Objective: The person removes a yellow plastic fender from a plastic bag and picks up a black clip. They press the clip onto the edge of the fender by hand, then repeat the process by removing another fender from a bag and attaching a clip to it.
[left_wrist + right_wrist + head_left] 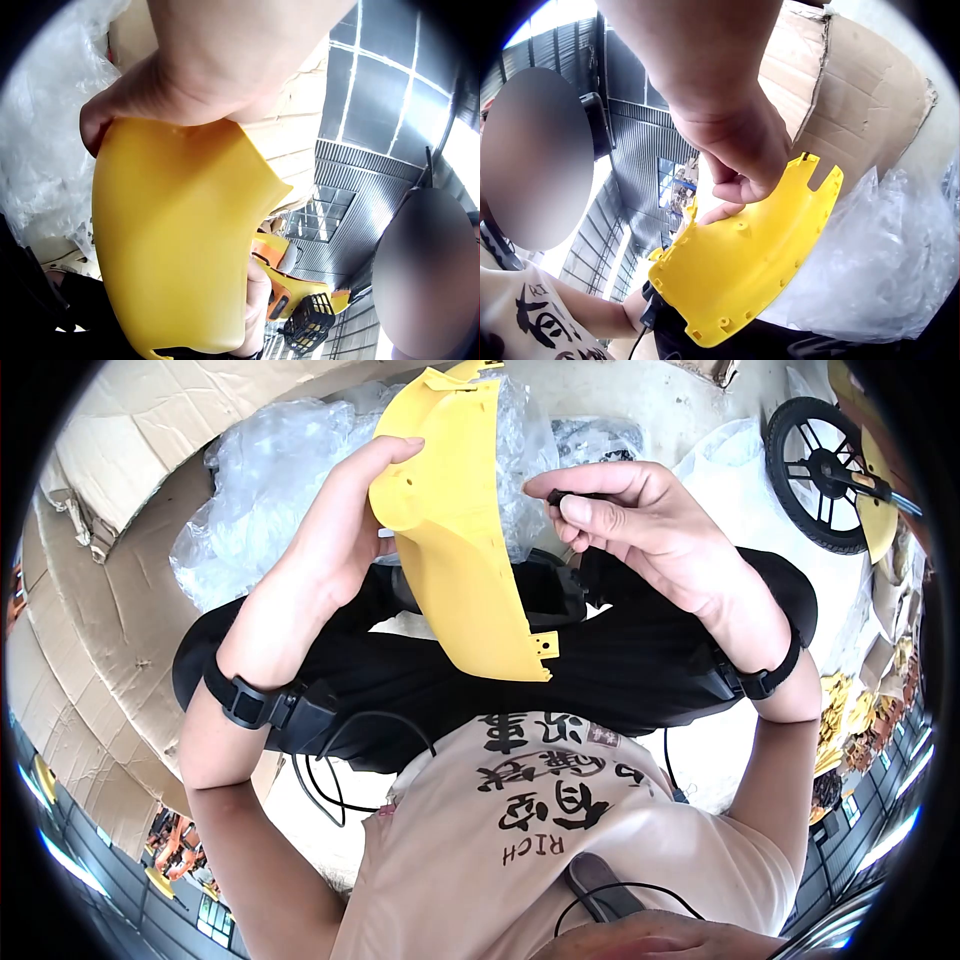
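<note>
Your right hand [655,528] pinches a small black piece [557,498] just right of the long, curved yellow plastic shell [455,530] your left hand [342,525] grips.

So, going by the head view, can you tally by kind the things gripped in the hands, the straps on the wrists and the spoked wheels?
Curved yellow plastic panel, gripped by the left hand: 1
Small black piece, pinched by the right hand: 1
Black wrist straps, one on each arm: 2
Round black spoked wheel: 1
Total: 5

Yellow panel [455,550], black piece [557,497]
</note>
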Tool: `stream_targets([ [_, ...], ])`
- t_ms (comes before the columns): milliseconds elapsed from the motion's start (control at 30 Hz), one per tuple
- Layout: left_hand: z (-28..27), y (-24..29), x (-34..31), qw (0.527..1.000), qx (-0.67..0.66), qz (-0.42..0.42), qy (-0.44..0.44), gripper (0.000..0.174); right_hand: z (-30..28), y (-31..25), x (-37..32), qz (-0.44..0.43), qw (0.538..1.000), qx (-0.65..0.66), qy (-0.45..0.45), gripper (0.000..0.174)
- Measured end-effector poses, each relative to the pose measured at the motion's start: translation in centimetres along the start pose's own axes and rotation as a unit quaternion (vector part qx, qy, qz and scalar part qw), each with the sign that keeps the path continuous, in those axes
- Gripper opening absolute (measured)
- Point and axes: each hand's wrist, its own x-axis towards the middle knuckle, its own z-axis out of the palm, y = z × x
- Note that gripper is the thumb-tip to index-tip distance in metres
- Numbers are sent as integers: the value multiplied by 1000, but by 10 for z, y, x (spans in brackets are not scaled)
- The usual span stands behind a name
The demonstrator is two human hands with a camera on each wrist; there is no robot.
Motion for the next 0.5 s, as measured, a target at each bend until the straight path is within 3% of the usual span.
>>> stream_targets([
  [200,9,-1,-4,999,-28,-15,-13,57,-1,1,1,45,999,-11,25,28],
  [367,9,-10,1,999,-29,-23,-8,58,13,4,-1,-42,987,-146,61,24],
  [500,9,-17,5,999,-20,-36,-15,57,15,7,-1,-101,974,-200,32,23],
])
